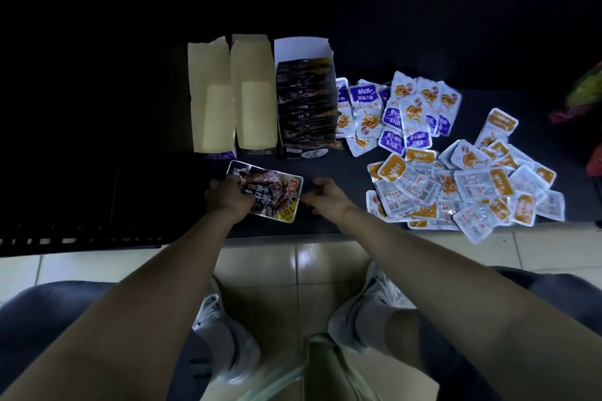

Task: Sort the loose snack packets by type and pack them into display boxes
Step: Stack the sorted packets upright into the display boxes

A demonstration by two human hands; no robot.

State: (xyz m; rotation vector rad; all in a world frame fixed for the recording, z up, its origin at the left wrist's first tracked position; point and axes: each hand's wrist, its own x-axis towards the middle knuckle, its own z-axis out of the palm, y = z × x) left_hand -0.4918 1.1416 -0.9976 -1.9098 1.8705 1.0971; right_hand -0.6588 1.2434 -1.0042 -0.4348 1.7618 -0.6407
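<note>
Left hand (228, 195) grips a big dark snack packet (272, 190) on the dark table (345, 172), just in front of the display boxes (213, 107). Right hand (321, 194) is curled beside the packet's edge, can't tell if it holds anything. Rightmost box (303, 49) is full of dark packets; purple packets (394, 117) and orange packets (469, 185) lie loose to the right.

Both your forearms reach forward; your left hand (228, 197) grips a packet (273, 192), your right hand (324, 194) curls beside it.

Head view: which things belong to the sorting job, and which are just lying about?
Job: empty left box, empty middle box, full box, purple packets, orange packets, big packet in left hand.
Lying about: coloured bundle, right edge.
</note>
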